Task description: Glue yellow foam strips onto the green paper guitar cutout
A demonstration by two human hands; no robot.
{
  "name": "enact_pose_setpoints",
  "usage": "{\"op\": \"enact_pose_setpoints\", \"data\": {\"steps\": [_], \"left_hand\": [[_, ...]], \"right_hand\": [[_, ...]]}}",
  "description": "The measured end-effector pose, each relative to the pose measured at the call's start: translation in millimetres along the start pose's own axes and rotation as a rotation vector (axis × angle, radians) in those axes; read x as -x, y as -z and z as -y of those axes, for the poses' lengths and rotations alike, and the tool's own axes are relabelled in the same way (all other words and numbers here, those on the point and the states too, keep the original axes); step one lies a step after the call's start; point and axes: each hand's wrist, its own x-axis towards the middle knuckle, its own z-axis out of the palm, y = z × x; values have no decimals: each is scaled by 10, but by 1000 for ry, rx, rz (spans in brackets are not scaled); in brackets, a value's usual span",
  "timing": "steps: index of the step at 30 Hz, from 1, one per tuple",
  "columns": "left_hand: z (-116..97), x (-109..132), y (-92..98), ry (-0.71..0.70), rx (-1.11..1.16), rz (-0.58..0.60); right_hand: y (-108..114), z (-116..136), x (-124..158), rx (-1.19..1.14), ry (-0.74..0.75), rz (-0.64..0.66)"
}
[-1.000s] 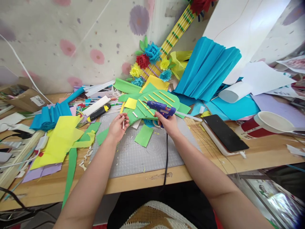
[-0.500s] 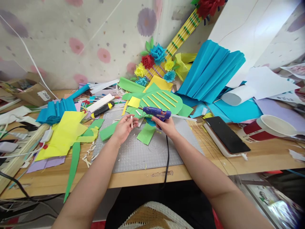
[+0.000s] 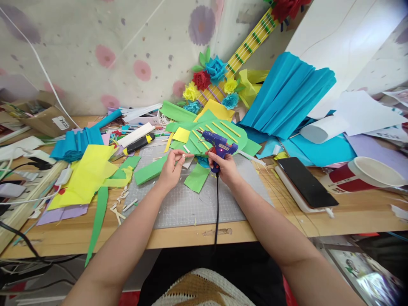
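Note:
My right hand [image 3: 225,168] is wrapped round the handle of a blue glue gun [image 3: 217,142], whose nozzle points up and to the left. A white glue stick [image 3: 253,158] sticks out of its rear, and a small light glows on its side. Pinched in my left hand [image 3: 172,171] is a small white stick [image 3: 183,156], seen nearly end-on and mostly hidden by the fingers. Behind both hands lies a green paper shape [image 3: 240,132] with thin yellow strips [image 3: 219,130] across it. A green paper piece [image 3: 196,178] rests on the grey cutting mat [image 3: 204,208] between my forearms.
A black-and-yellow utility knife [image 3: 139,143] lies left of the mat. Blue pleated paper [image 3: 283,100] leans at the back beside a flower-covered yellow paper guitar [image 3: 251,44]. To the right are a phone [image 3: 306,180] and a paper cup [image 3: 363,174]. The gun's cord [image 3: 217,212] hangs over the table edge.
The glue gun has tilted more nose-up and shifted slightly right. My left hand has turned, so the white stick, upright before, now shows only its end.

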Motion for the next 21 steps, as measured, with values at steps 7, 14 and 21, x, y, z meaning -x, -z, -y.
{"op": "enact_pose_setpoints", "data": {"steps": [7,14,21], "left_hand": [[-6,-41,15,16,-42,-97],[29,-59,15,9,75,-83],[25,-58,9,18,172,-164]], "right_hand": [[-23,-1,27,26,-51,96],[9,17,24,29,-35,124],[465,423,-42,220,173,-33]]}}
